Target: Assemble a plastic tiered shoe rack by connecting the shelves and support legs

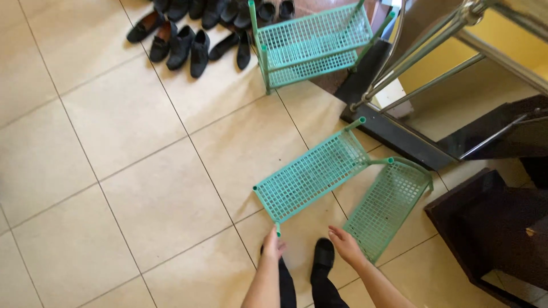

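A beige tiled floor fills most of the view, with a dark staircase and its metal railing at the right, a standing green plastic mesh rack at the top, and a row of black shoes beside it. Nearer the person, a second green rack section, two mesh shelves joined at an angle, lies tipped on the floor. The left hand has its grip closed around a corner post of that section, while the right hand hovers just beside the other shelf's edge, fingers loosely open and holding nothing.
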